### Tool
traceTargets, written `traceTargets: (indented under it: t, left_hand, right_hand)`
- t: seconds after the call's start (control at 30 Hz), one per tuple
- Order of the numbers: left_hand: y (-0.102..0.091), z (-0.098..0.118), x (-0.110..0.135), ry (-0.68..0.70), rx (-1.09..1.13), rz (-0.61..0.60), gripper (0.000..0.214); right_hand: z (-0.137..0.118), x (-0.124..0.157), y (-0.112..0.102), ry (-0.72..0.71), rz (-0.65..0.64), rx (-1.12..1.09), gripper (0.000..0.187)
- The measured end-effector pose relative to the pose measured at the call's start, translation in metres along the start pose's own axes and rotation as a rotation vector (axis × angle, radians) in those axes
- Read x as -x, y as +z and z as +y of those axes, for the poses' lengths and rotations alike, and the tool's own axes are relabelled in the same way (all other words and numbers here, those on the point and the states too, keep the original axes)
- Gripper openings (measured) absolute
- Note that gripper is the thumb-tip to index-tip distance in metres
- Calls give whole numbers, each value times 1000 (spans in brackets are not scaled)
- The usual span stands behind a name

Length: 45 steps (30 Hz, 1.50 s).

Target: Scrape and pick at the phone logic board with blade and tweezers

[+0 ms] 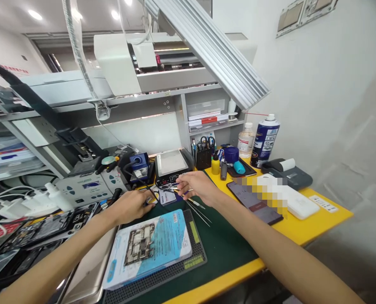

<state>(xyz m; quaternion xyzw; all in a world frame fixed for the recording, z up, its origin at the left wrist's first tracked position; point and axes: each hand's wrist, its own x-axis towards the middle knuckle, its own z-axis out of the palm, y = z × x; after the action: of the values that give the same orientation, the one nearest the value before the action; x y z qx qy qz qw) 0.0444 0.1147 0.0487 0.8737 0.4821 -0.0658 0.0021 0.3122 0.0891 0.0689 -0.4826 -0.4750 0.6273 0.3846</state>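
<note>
Two bare hands are extended, partly curled, above a dark green mat (225,247).
The left hand (133,207) is lowered, fingers bent near a small printed card (166,198); the right hand (196,187) is raised, fingertips drawn together. Whether anything is gripped cannot be told. Thin metal tools (201,211) are laid below the right hand; a blue-and-white printed pack (169,242) is placed between the forearms.

The left forearm (70,249) and right forearm (263,234) are showing bare, tapering toward 2 bare wrists (115,214); the left hand (131,207) and right hand (198,185) are also showing bare.
</note>
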Motion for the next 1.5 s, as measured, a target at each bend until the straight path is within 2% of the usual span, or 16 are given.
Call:
traceTargets:
  t: [0.17, 0.57, 0.87, 1.13, 1.23, 1.33, 1.43, 1.5]
  left_hand:
    - [7, 0, 4, 40, -48, 33, 37]
    - [33, -16, 0, 147, -76, 196, 38]
    - [37, -20, -1, 136, -103, 210, 38]
    - [24, -9, 2, 95, -103, 155, 38]
    - [12, -8, 4, 74, -96, 141, 36]
    - [-5, -6, 17, 54, -81, 160, 34]
    - [-22, 17, 47, 78, -33, 241, 27]
    - [-28, 50, 71, 168, 36, 319, 23]
  right_hand:
    - [0, -2, -3, -16, 20, 78, 34]
    - [1, -9, -17, -45, 1, 316, 30]
    - [4, -10, -13, -17, -7, 390, 32]
    - [1, -8, -13, -10, -6, 423, 32]
    - [1, -7, -13, -13, -8, 430, 32]
    - [0, -7, -13, -21, -9, 429, 33]
    - [0, -7, -13, -28, -7, 419, 33]
    - [1, -9, -13, -32, -7, 410, 33]
